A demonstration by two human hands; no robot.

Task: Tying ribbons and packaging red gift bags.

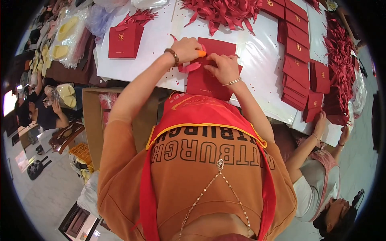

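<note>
Right now the person is bent over a white table [257, 44] with a flat red paper bag [211, 76] lying in front of them. Both hands are on it. The left hand [185, 49] is curled, and its fingers pinch a piece of red ribbon [189, 66] at the bag's upper left edge; one fingertip wears an orange cover. The right hand [223, 66] is also curled, pressing down on the bag just beside the ribbon, with its fingertips nipping at the same spot. I cannot tell if the ribbon is already through a hole or only being pushed at it.

It looks to me like this bag is only partly done. The ribbon is loose and bunched, not tied or pulled flat.

A lot looks finished or waiting. A red bag with ribbon handles [125, 40] stands upright at the left of the table, well apart from the hands. A big heap of loose red ribbons [221, 12] lies at the far edge, so I think many handles are left to go on. On the right are stacks of flat red bags [295, 68], and I cannot tell whether they have ribbons yet.

Another person sits low on the right, with a hand [319, 120] touching the stacks near the table's edge.
</note>
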